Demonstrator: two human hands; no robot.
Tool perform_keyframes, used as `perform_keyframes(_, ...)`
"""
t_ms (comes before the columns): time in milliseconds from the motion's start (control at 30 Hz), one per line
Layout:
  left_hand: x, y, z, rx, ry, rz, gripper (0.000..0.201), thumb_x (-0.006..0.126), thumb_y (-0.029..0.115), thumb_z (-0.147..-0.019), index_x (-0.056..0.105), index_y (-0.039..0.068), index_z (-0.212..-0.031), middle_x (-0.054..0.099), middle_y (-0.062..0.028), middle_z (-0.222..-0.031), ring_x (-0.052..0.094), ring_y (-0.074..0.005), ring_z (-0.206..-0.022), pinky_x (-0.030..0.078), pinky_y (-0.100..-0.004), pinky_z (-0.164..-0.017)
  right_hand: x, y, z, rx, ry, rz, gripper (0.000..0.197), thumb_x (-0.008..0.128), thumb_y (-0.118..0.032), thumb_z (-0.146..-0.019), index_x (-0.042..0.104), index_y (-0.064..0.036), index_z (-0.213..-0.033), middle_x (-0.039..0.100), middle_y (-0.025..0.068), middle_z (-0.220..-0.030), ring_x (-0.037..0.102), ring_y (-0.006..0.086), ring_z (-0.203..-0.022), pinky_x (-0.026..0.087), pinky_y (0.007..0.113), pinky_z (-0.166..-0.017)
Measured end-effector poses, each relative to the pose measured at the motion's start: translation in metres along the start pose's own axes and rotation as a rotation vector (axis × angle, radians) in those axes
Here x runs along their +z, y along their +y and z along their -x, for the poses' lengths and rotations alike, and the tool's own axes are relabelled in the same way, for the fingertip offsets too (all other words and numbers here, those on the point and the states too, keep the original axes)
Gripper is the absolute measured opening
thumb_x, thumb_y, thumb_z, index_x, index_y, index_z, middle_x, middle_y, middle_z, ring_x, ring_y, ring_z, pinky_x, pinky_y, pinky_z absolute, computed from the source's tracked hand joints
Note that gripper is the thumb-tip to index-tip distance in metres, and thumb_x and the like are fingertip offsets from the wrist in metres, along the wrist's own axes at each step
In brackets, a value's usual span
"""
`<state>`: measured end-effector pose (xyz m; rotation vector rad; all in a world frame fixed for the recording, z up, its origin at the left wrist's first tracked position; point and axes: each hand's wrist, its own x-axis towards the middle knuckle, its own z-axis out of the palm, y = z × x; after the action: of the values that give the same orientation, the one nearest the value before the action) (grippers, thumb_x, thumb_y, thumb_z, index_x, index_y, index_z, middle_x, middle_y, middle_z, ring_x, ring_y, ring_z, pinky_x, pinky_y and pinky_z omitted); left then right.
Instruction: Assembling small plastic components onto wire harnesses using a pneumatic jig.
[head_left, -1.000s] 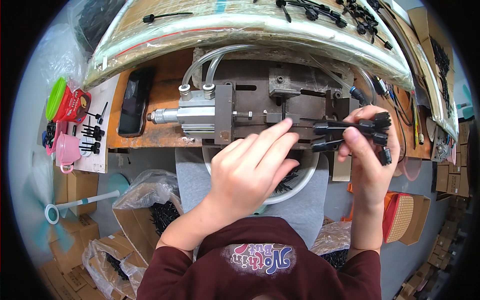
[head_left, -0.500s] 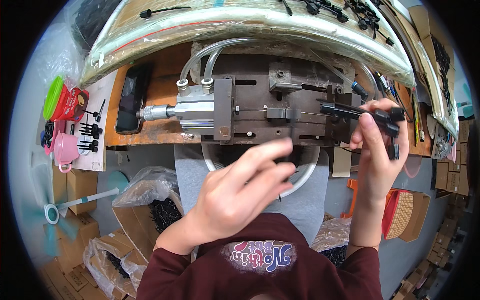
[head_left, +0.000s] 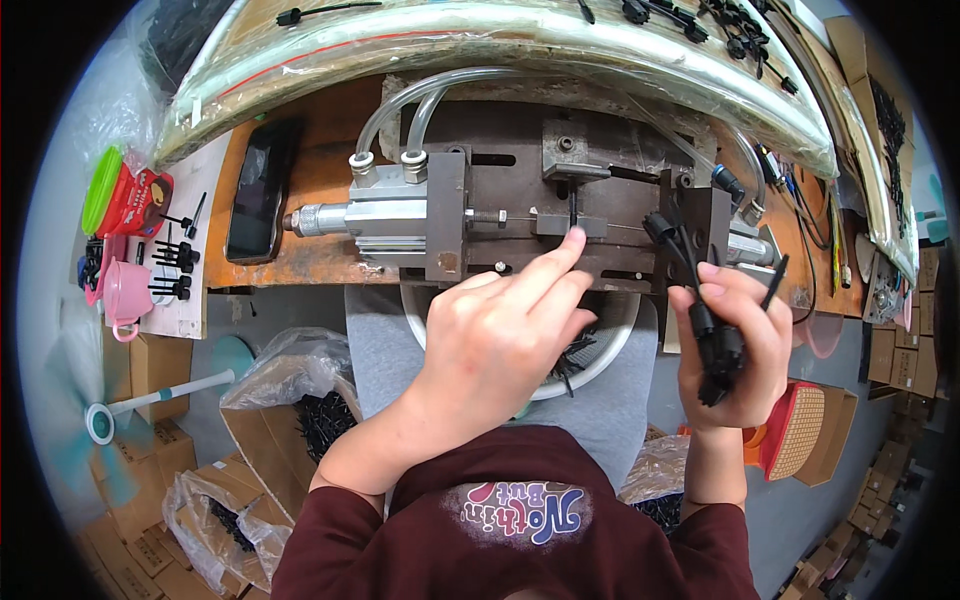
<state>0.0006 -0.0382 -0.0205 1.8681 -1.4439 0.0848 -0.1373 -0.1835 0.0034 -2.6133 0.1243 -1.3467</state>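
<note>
My left hand (head_left: 505,325) reaches over the front of the metal fixture (head_left: 500,195), index finger stretched out and the other fingers partly bent. Its fingertip touches the near end of a thin black plastic part (head_left: 573,205), which lies across the small metal block (head_left: 552,226) and points at the bracket (head_left: 575,170) behind. At the fixture's right end, my right hand (head_left: 745,340) is closed around a bundle of black stemmed plastic parts (head_left: 715,350). Their stems and thick heads stick out in different directions; the palm hides some of them.
Clear hoses (head_left: 430,92) run from the air cylinder (head_left: 388,225) at left. A phone (head_left: 262,190) lies beside it. Below the fixture, a white tub (head_left: 630,335) on my lap holds black parts. More black parts lie on the wrapped shelf (head_left: 520,45) and in boxes (head_left: 290,410).
My left hand has moved up to the fixture, where a black part now lies across the block. My right hand has lowered and turned the bundle downward.
</note>
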Motion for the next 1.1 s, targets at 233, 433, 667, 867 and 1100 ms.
perform_keyframes(233,-0.012,0.012,-0.007,-0.018,0.099,0.677,0.042,0.086,0.003,-0.066,0.071,0.0,-0.105,0.071,-0.0128,-0.105,0.07,-0.0184,-0.086,0.057,-0.0258,-0.068,0.005,-0.009,0.015,-0.056,-0.116,-0.185,0.033,0.068,-0.005,-0.075,0.068,0.0078,-0.105,0.067,0.0245,-0.106,0.071,0.0315,-0.088,0.061,0.036,-0.073)
perform_keyframes(433,-0.018,0.012,-0.002,-0.116,0.06,0.739,0.038,0.084,-0.003,-0.064,0.073,0.0,-0.101,0.071,-0.012,-0.094,0.069,-0.021,-0.082,0.056,-0.0289,-0.07,0.001,-0.01,0.008,-0.115,-0.189,-0.193,0.036,0.067,-0.006,-0.073,0.068,0.0086,-0.106,0.067,0.0256,-0.105,0.071,0.0308,-0.085,0.061,0.036,-0.071)
perform_keyframes(667,-0.021,0.005,0.005,0.047,0.1,0.29,0.037,0.079,-0.005,-0.068,0.072,0.001,-0.104,0.067,-0.0142,-0.107,0.067,-0.022,-0.088,0.056,-0.0307,-0.073,0.007,-0.001,0.012,0.161,-0.004,-0.262,0.019,0.069,0.004,-0.084,0.064,0.0021,-0.103,0.069,0.0197,-0.1,0.069,0.0237,-0.083,0.057,0.029,-0.067)
perform_keyframes(867,-0.006,-0.001,0.009,0.083,-0.078,-0.051,0.027,0.075,0.004,-0.075,0.067,0.0,-0.1,0.061,-0.0177,-0.13,0.068,-0.0266,-0.088,0.056,-0.0347,-0.076,0.003,0.001,0.01,0.504,0.11,-0.666,0.014,0.057,0.002,-0.094,0.054,0.003,-0.108,0.064,0.0218,-0.106,0.062,0.0136,-0.068,0.05,0.023,-0.056)
perform_keyframes(1100,-0.01,-0.002,-0.001,0.054,-0.153,-0.155,0.031,0.076,0.008,-0.075,0.069,0.002,-0.104,0.063,-0.015,-0.129,0.07,-0.0221,-0.079,0.055,-0.0303,-0.067,-0.013,-0.005,0.002,0.786,0.039,-0.854,0.011,0.059,-0.003,-0.093,0.055,0.0028,-0.103,0.065,0.0182,-0.097,0.056,0.0119,-0.059,0.044,0.022,-0.051)
